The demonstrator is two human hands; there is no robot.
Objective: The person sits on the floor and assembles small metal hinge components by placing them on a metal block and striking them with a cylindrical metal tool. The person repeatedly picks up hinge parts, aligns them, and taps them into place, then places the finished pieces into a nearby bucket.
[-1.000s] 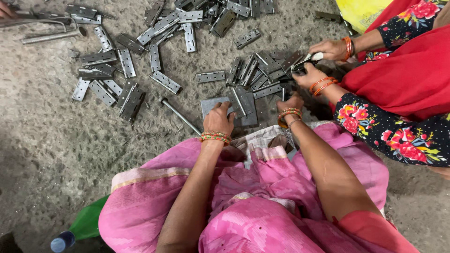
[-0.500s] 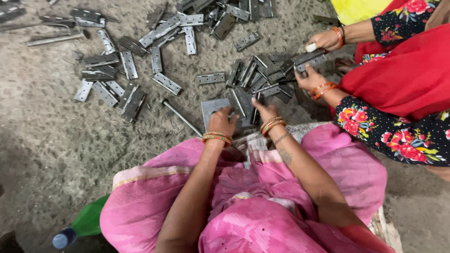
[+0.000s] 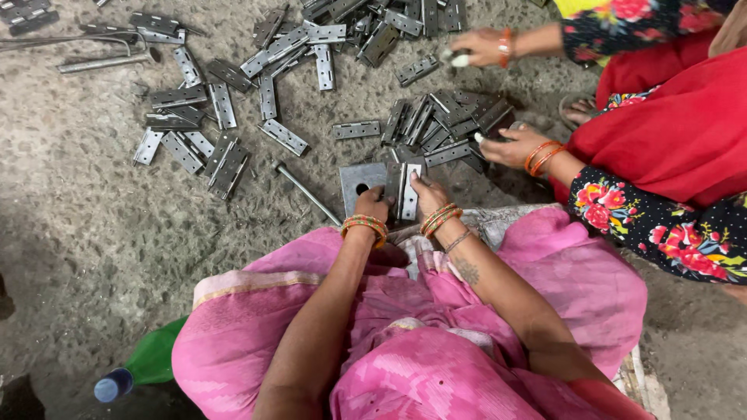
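Hinge (image 3: 406,189) pinched between both my hands, standing on the square holed plate (image 3: 359,183).
Left hand (image 3: 376,205) and right hand (image 3: 426,194) closed on it; slip risk, I judge: leaves could nip fingers. Co-worker's hand (image 3: 507,146) near right. Rough concrete floor (image 3: 93,233), loose hinges (image 3: 204,148) far left.

Pink sari, orange bangles, forearm tattoo

Dull grey metal hinges (image 3: 222,159), square metal plate (image 3: 359,185), rough gritty concrete floor (image 3: 85,233), pink cloth sari (image 3: 436,365)
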